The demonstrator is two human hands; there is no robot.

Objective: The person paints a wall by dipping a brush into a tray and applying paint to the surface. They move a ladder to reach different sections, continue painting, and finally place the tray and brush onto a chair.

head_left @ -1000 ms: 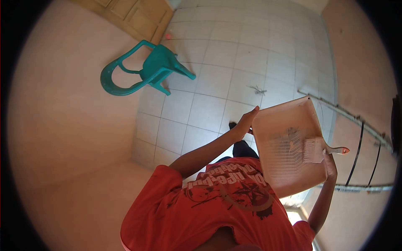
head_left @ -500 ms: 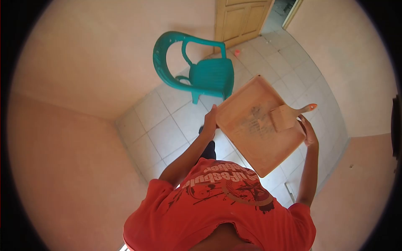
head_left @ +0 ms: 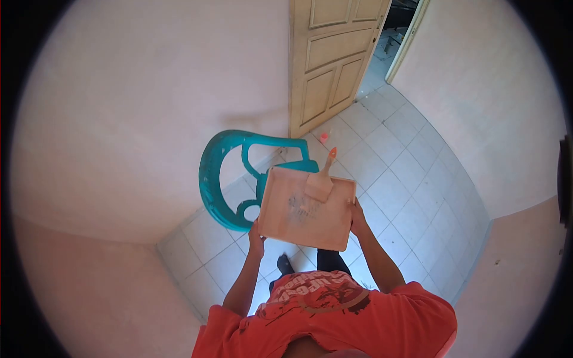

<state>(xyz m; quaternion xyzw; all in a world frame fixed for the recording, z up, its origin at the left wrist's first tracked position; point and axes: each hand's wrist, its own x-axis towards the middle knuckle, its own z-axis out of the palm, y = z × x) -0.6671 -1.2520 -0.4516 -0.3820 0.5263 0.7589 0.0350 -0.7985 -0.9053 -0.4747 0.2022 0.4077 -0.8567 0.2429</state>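
Note:
A square, paint-coated tray [head_left: 280,221] is held level between both hands, over the near side of the green chair. My left hand [head_left: 256,237] grips its left edge near the lower corner. On the opposite edge, my right hand [head_left: 356,218] has its fingers partly hidden behind the tray. A wide paintbrush [head_left: 320,186] lies on the tray's upper right part, its orange-tipped handle sticking out past the far edge. A grey smudge marks the middle of the tray.
The green plastic chair [head_left: 224,143] stands against the left wall, its seat partly hidden by the tray. Beyond it are an open wooden door [head_left: 331,59] and a small pink object [head_left: 324,137] on the tiled floor [head_left: 394,173].
The tray and both hands have moved left, and the tray has turned. It now overlaps the chair's seat. The view has tilted up, showing more of the door.

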